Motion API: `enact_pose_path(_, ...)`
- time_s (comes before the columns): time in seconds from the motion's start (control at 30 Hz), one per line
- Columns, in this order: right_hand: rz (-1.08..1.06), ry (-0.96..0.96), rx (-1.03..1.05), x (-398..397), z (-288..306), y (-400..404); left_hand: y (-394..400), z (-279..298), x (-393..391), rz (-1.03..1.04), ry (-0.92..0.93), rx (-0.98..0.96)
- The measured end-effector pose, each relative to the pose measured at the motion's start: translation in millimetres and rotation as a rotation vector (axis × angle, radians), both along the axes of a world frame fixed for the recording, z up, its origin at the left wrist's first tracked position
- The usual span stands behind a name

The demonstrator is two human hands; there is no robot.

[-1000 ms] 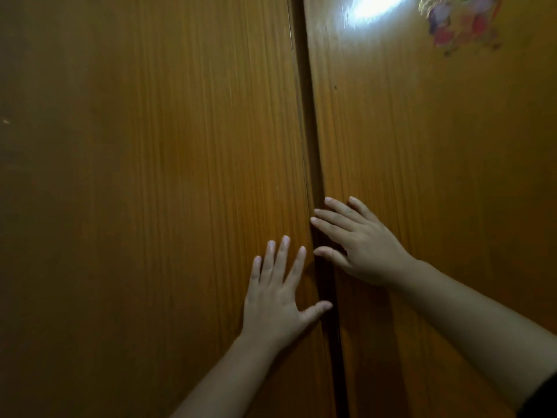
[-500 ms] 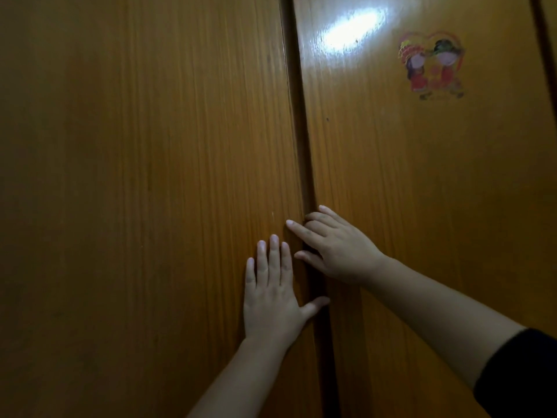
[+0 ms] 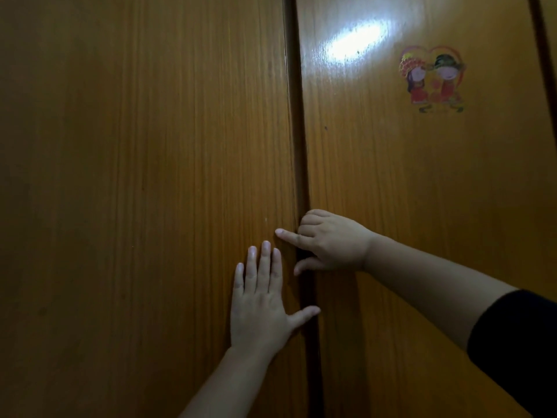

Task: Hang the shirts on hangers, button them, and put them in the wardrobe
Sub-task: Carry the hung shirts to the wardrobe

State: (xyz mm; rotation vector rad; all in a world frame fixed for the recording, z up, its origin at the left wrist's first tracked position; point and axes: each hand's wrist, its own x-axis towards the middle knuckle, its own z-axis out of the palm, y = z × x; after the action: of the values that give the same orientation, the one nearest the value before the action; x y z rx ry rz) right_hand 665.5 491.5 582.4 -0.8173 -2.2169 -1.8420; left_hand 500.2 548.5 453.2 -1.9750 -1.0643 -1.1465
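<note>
Wardrobe: two wooden doors fill the view, the left door [image 3: 144,176] and the right door [image 3: 422,206] meeting at a dark vertical seam [image 3: 298,131]. Both appear closed or very nearly so. No shirts or hangers are in view; their whereabouts cannot be told.

Left hand [image 3: 262,303]: laid flat on the left door just beside the seam, fingers straight and pressed together, thumb spread out toward the gap. It holds nothing.

Right hand [image 3: 328,242]: at the seam, above the left hand. Its middle fingers are curled toward the edge of the right door, seemingly hooked into the gap; the index finger points straight across onto the left door, and the thumb lies below against the seam. Whether the curled fingertips have real purchase on the door edge cannot be seen.

Judgement: the step in hand concerns the wardrobe doors, most likely prying the right door open while the left is braced. The next move calls for a firm fingertip hold and an outward pull.

A cartoon sticker [image 3: 431,79] sits high on the right door, beside a bright glare [image 3: 355,40]. No handles are visible. A dark sleeve [image 3: 518,351] is cut off at the frame's edge.
</note>
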Motion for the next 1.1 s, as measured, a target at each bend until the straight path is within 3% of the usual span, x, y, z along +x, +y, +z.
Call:
enact_pose_path(0.4,0.134,0.004,0.073,-3.2,-2.8,8.5,-2.4,0.7,-4.2,-0.018,-0.004,-0.008)
enact_pose_path(1.1,-0.095,0.133,0.072,-28.4,-13.3,-34.4,-20.6,9.2,-8.2,-0.082,-0.022,-0.159)
